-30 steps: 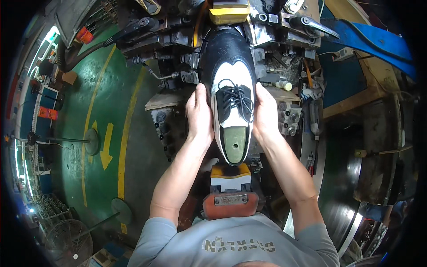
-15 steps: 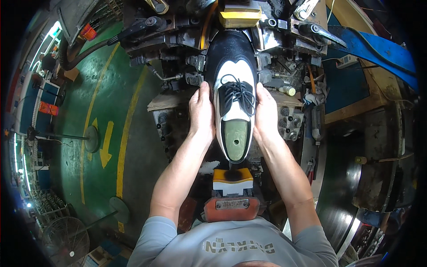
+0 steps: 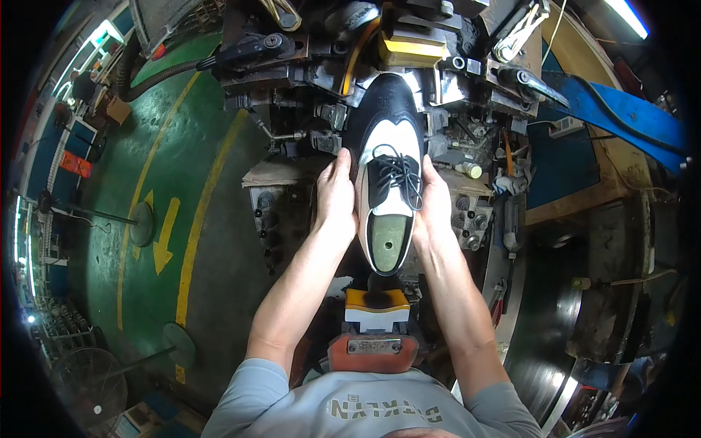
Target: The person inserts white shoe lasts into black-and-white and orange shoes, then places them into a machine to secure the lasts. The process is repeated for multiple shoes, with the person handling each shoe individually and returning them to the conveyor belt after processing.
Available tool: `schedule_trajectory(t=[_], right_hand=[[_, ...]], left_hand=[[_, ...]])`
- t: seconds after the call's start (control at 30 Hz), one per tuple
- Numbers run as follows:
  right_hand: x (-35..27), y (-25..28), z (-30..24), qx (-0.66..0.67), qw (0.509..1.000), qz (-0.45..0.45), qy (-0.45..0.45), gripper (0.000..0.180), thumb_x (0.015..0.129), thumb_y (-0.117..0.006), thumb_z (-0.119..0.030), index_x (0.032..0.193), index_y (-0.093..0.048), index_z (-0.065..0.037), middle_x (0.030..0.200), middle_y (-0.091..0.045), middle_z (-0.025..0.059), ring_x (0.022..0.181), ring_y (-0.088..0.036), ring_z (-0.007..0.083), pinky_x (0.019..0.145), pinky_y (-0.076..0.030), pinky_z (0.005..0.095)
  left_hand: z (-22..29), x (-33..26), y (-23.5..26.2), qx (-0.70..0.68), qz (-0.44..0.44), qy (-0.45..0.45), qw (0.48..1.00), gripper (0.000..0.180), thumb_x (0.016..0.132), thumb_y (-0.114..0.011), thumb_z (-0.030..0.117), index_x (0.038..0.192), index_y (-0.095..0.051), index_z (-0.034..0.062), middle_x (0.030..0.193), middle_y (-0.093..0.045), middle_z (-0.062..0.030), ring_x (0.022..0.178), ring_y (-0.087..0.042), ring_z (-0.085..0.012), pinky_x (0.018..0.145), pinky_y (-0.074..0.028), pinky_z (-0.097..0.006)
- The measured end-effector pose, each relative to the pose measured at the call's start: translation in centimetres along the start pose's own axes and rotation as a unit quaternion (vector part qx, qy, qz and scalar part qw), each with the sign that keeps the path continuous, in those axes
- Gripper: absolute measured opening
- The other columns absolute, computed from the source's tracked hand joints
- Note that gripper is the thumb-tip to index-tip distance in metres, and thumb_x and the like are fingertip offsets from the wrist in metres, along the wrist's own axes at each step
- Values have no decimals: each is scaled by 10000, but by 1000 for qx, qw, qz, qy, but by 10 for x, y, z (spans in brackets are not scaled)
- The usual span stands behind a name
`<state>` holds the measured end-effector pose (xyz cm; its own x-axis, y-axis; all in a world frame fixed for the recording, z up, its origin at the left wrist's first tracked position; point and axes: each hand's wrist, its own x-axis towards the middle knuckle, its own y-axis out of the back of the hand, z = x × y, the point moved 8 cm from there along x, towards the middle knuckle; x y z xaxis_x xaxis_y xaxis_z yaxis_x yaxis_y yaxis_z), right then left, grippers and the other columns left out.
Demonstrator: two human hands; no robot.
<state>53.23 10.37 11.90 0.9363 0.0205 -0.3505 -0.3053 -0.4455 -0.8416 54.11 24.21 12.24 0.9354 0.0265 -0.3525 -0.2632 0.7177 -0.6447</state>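
Note:
A black and white lace-up dress shoe (image 3: pixel 395 131) lies between my hands, toe pointing away from me. Its black laces are tied, and a green shoe last (image 3: pixel 389 244) with a small hole fills its opening. My left hand (image 3: pixel 336 193) is pressed along the shoe's left side, and my right hand (image 3: pixel 434 197) along its right side. Between them they grip it. The toe sits just below a yellow pad (image 3: pixel 413 51) of the dark machine (image 3: pixel 314 95). Nearer my body, behind the heel, is a yellow-topped heel block (image 3: pixel 376 300) with an orange part below it.
Metal clamps and arms of the machine stand on both sides of the toe. A blue beam (image 3: pixel 621 113) crosses at the upper right. On the left is a green floor (image 3: pixel 157 182) with yellow lines, along with a standing fan (image 3: pixel 91 390) at the lower left.
The shoe and both hands appear slightly lower in the picture, with the toe a little farther from the yellow pad. The whole view has also shifted, and both hands keep their hold.

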Motion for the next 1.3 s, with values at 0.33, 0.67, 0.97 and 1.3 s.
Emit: schedule_trajectory(t=[0.33, 0.67, 0.97, 1.3], right_hand=[[13, 20, -7, -82, 993, -12, 84, 234, 1010, -456, -126, 984, -618, 41, 882, -678, 103, 728, -660, 168, 636, -558, 298], [1, -11, 13, -124, 987, -99, 24, 461, 1045, -352, -453, 1150, -554, -51, 915, -613, 14, 801, -606, 103, 703, -529, 269], [-12, -18, 8, -109, 993, -37, -2, 433, 1042, -391, -415, 1179, -552, -38, 954, -636, 41, 819, -628, 125, 740, -558, 289], [-31, 26, -14, -155, 985, -53, 51, 345, 1037, -449, -317, 1204, -527, -25, 1058, -635, 135, 922, -627, 188, 842, -531, 343]], left_hand=[[-2, 4, 7, -15, 11, -31, 999, 266, 1010, -465, 202, 1105, -596, -10, 1033, -650, -89, 901, -624, -171, 816, -520, -328], [-31, -24, 25, 156, -67, -20, 985, 613, 1039, -301, 512, 1158, -614, -1, 1036, -656, -68, 937, -603, -138, 833, -485, -289], [-23, -40, 17, 138, -43, 18, 989, 617, 1051, -275, 477, 1185, -591, -35, 1100, -647, -107, 993, -600, -161, 875, -485, -293], [46, -22, 174, 417, 202, -326, 824, 296, 1024, -440, 215, 1223, -545, 24, 1215, -575, -126, 1137, -520, -241, 1011, -375, -351]])
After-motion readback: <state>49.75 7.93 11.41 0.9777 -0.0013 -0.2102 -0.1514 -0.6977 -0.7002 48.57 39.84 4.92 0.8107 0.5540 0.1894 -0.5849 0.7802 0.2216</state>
